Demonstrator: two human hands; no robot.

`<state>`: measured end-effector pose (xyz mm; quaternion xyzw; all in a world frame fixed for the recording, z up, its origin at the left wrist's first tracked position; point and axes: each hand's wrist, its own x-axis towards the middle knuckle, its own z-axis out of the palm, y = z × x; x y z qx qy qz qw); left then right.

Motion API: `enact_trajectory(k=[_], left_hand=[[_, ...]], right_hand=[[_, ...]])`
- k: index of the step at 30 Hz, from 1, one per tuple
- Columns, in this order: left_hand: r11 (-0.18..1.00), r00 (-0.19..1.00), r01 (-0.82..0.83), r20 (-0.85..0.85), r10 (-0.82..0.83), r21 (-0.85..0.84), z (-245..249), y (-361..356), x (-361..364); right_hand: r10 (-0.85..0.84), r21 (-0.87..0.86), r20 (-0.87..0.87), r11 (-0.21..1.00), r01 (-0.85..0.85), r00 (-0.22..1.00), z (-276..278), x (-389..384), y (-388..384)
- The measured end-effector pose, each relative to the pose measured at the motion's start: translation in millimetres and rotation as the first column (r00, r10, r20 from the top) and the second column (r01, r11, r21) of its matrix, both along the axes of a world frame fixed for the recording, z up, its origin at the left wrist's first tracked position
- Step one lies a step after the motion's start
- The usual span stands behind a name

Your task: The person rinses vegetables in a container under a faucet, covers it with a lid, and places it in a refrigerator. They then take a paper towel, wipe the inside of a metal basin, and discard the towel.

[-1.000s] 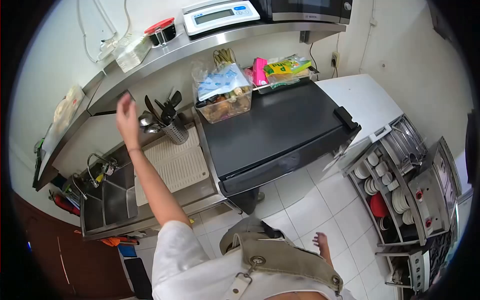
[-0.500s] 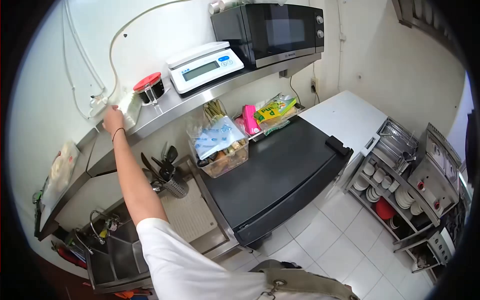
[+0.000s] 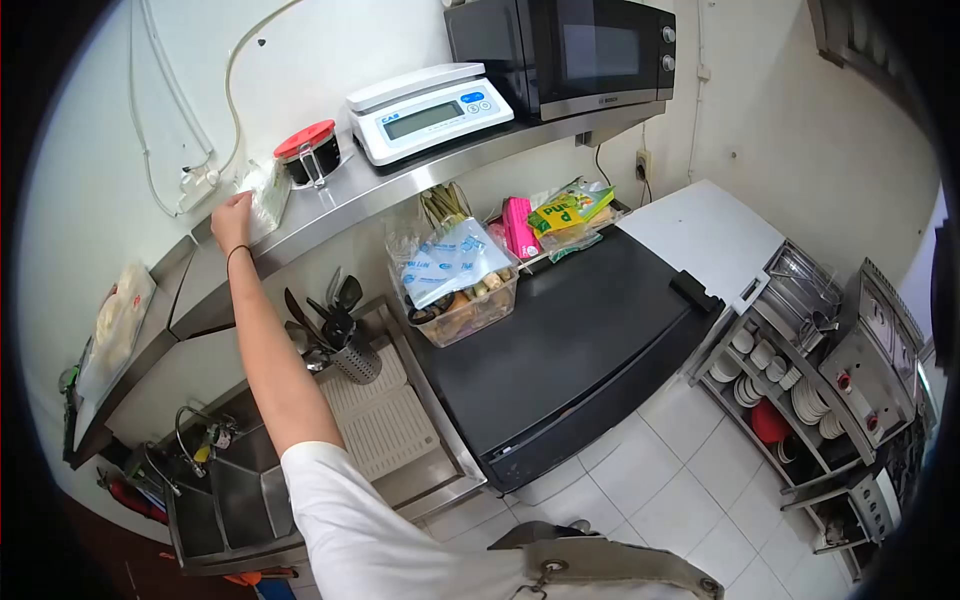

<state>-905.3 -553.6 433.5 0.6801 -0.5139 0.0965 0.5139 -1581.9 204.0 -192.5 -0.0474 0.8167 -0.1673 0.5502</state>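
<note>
My left hand [image 3: 232, 221] is stretched out to the steel wall shelf [image 3: 330, 218], a dark band round its wrist. Its fingers are curled closed at the edge of a crumpled clear and whitish plastic bag [image 3: 268, 200], whose contents I cannot make out. Just right of the bag stands a dark jar with a red lid [image 3: 312, 150] and a wire clasp. Beyond the jar is a white CAS scale [image 3: 425, 118]. My right hand does not show.
A microwave [image 3: 595, 55] sits on the shelf. Below are a plastic bin of produce [image 3: 465, 315], a black-topped appliance [image 3: 560, 330], a utensil holder [image 3: 357, 360] and a sink [image 3: 235, 510]. Another bag [image 3: 118, 325] lies on the left shelf. Dish racks [image 3: 770, 380] stand right.
The view has shifted slightly, so the shelf objects sit a little further right. My left hand stays by the plastic bag, its fingers still curled.
</note>
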Motion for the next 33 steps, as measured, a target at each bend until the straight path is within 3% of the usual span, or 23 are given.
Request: enact_trajectory(k=[5,10,11,14,16,17,18,19,21,26,28,29,32,33], left_hand=[[0.962,0.972,-0.228,0.088,0.217,0.150,10,-12,-10],[0.952,0.983,-0.178,0.091,0.160,0.250,24,14,-37],[0.941,0.985,-0.160,0.109,0.133,0.300,26,18,-41],[0.931,0.982,-0.143,0.162,0.093,0.334,26,15,-36],[0.943,0.970,-0.190,0.202,0.138,0.271,27,25,-51],[0.951,0.956,-0.230,0.232,0.180,0.206,27,29,-57],[0.936,0.943,-0.276,0.248,0.220,0.220,29,28,-59],[0.936,0.942,-0.276,0.252,0.220,0.217,30,27,-60],[0.914,0.933,-0.324,0.243,0.266,0.244,32,24,-60],[0.903,0.916,-0.373,0.239,0.322,0.215,25,10,-60],[0.944,0.949,-0.314,0.017,0.314,0.097,19,0,-51],[0.946,0.951,-0.310,0.019,0.310,0.097,18,-6,-44],[0.974,0.956,-0.226,-0.193,0.220,-0.008,18,-12,-29],[0.974,0.956,-0.228,-0.190,0.223,-0.005,19,-12,-27]], right_hand=[[-0.023,-0.066,-0.033,0.998,0.021,0.999,24,-5,-19],[-0.016,-0.180,-0.082,0.984,0.001,0.997,53,-5,-35],[-0.002,-0.177,-0.093,0.984,-0.015,0.996,49,-5,-37],[0.190,-0.136,-0.177,0.967,-0.215,0.966,-31,-20,10],[0.509,-0.120,-0.344,0.810,-0.574,0.789,-130,-33,69],[0.619,-0.125,-0.467,0.661,-0.740,0.631,-136,-25,79],[0.652,-0.292,-0.575,0.400,-0.869,0.494,-135,-27,85],[0.668,-0.172,-0.500,0.546,-0.820,0.550,-136,-27,90],[0.662,-0.117,-0.460,0.616,-0.779,0.592,-135,-25,90],[0.657,-0.084,-0.489,0.619,-0.781,0.574,-135,-24,94],[0.653,-0.074,-0.502,0.621,-0.780,0.568,-136,-21,98],[0.647,-0.073,-0.509,0.625,-0.777,0.568,-136,-19,97],[0.621,-0.097,-0.566,0.602,-0.792,0.542,-137,-17,102],[0.530,-0.194,-0.642,0.586,-0.786,0.554,-135,-13,106]])
